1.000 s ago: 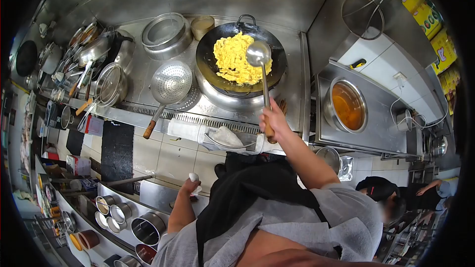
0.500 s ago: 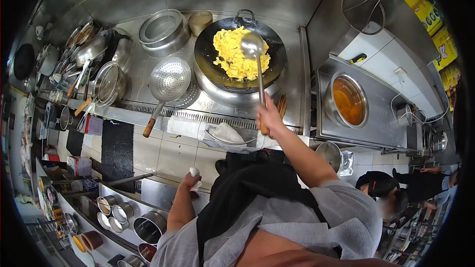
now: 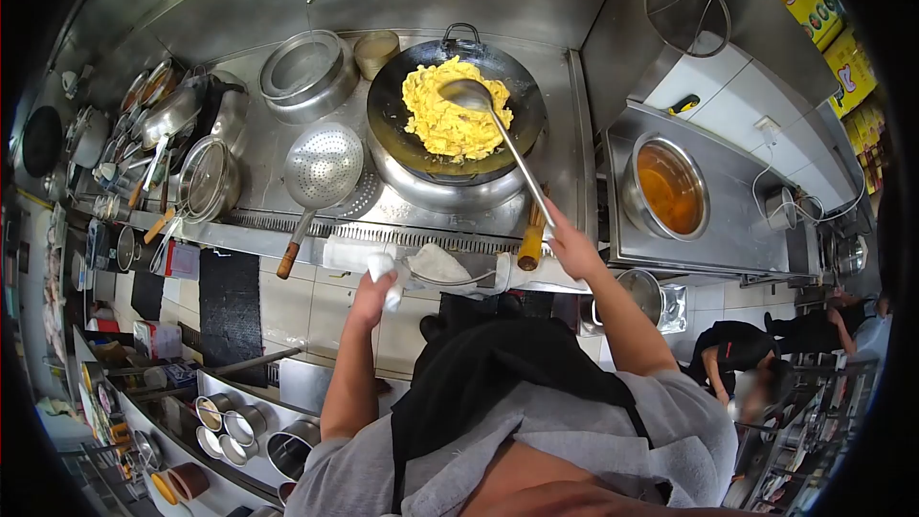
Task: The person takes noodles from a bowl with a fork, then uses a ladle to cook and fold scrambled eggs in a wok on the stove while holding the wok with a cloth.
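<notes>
The yellow food, which looks like cooked egg (image 3: pixel 431 123), sits in a soft heap in the big black wok (image 3: pixel 525 113), at the top middle of the frame. The right hand (image 3: pixel 573 251), right of the middle, is closed around the long handle of a ladle (image 3: pixel 466 93). The ladle's round bowl is tipped over with its back up, on the upper part of the heap. The left hand (image 3: pixel 369 297), left of the middle, is wrapped around a white cloth (image 3: pixel 392 295) near the front edge of the steel tabletop (image 3: pixel 260 165). To stir well, I think the ladle should slide low along the wok's side, get under the egg and turn it over gently. Small, soft pushes would likely break big lumps without throwing bits over the rim. The thin bits at the edges may cook fastest, so they should be pulled into the middle. The wok is probably hot, so bare fingers should stay off it, and a dry, folded cloth would be safer for touching its metal loop (image 3: pixel 462 27).
</notes>
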A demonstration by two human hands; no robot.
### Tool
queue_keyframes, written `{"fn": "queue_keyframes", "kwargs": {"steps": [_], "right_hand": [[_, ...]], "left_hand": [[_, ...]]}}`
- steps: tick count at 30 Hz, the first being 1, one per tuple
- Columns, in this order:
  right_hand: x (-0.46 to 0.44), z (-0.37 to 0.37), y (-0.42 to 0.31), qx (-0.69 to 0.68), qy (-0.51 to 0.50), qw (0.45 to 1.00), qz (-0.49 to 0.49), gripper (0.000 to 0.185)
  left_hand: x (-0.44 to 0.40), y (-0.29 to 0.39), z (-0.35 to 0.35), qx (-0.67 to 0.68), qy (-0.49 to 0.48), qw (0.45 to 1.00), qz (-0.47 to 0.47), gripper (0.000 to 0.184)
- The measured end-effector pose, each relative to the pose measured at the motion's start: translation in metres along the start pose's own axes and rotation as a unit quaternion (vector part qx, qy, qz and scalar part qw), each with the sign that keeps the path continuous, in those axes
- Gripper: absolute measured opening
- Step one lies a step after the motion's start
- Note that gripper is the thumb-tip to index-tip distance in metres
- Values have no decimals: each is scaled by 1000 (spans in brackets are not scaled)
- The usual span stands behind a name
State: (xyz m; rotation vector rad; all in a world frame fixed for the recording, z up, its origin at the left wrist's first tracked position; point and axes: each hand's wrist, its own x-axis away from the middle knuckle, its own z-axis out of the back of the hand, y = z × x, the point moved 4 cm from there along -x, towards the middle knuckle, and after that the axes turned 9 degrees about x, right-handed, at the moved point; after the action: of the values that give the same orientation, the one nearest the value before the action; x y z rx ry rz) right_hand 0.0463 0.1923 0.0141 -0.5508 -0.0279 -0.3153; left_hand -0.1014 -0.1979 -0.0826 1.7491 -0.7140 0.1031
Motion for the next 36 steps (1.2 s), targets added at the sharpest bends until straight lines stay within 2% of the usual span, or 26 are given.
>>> {"fn": "queue_keyframes", "kwargs": {"steps": [1, 3, 7, 9, 10, 11, 13, 15, 17, 19, 21, 23, 24, 25, 26, 29, 31, 32, 33, 34, 35, 36], "right_hand": [[22, 9, 10, 83, -19, 995, -46, 80], [56, 4, 35, 141, -29, 983, -113, 80], [84, -10, 44, 132, -38, 980, -145, 81], [86, -22, 34, 44, 92, 994, -42, 82], [90, -27, 31, 41, 98, 994, -39, 83], [93, -28, 20, 39, 105, 993, -36, 83], [108, -31, 3, -49, 124, 982, -132, 78], [120, -46, 4, -57, 158, 978, -124, 79], [131, -57, 10, -83, 183, 962, -183, 79], [140, -75, 19, -95, 176, 961, -192, 78], [154, -99, 33, -116, 148, 956, -227, 77], [167, -116, 35, 7, 149, 969, -197, 79], [175, -124, 41, 22, 67, 958, -277, 83], [174, -129, 45, 19, 70, 959, -274, 83], [174, -139, 59, 99, 29, 947, -303, 85], [174, -153, 97, 175, -64, 923, -338, 91], [160, -148, 111, 142, -44, 947, -286, 89], [152, -146, 118, 138, -41, 948, -283, 89], [143, -145, 124, 111, -48, 961, -248, 82], [136, -138, 132, 86, -53, 972, -213, 76], [133, -129, 135, 45, -32, 964, -259, 62], [131, -121, 139, 29, -29, 968, -246, 58]], "left_hand": [[-12, 7, -13, 3, -2, 1000, 0, 30], [-30, 15, -34, 111, -25, 993, 30, 30], [-52, 22, -78, 175, -11, 981, 86, 34], [-66, 6, -85, 147, -43, 979, 134, 39], [-70, 1, -90, 129, -37, 983, 128, 42], [-67, 2, -96, 132, -85, 977, 145, 41], [-68, -8, -103, 116, -94, 975, 167, 42], [-65, -21, -104, 106, -103, 972, 182, 42], [-61, -35, -105, 105, -99, 975, 168, 42], [-52, -43, -106, 107, -127, 975, 150, 39], [-39, -49, -102, 95, -130, 970, 183, 37], [-31, -56, -94, 56, -154, 971, 172, 36], [-26, -61, -87, 48, -153, 972, 171, 35], [-18, -59, -84, 39, -152, 973, 171, 34], [-15, -60, -78, 36, -152, 973, 167, 34], [-5, -61, -52, -21, -172, 971, 166, 36], [-2, -51, -36, -261, -220, 937, 75, 41], [15, -24, -40, -340, -254, 902, 75, 50], [19, -21, -32, -343, -252, 902, 71, 50], [26, -24, -25, -380, -277, 879, 77, 52], [32, -30, -15, -416, -302, 854, 83, 55], [32, -43, 2, -429, -265, 857, 107, 51]]}}
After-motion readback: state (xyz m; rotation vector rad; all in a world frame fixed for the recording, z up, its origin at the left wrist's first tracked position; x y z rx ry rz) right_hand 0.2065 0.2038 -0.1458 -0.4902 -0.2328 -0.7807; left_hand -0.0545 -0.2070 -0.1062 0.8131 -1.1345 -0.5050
